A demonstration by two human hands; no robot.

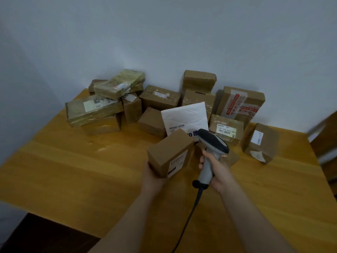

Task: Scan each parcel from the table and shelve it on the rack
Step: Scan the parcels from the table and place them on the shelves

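My left grip [152, 177] clasps the small cardboard box [167, 150] from below at centre frame, above the bench [73, 170]. The shipping label [177, 162] is turned right so the barcode scanner [212, 143] can read it. My right grip [218, 170] wraps the scanner handle, and the cable [189, 216] runs to the lower edge. The nose seems aimed past the box and probably needs tilting onto the label. Other parcels [158, 99] are heaped upper centre by the wall. No rack in view.

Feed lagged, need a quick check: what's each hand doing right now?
Left hand: holding a small cardboard box from below.
Right hand: gripping the barcode scanner by its handle.
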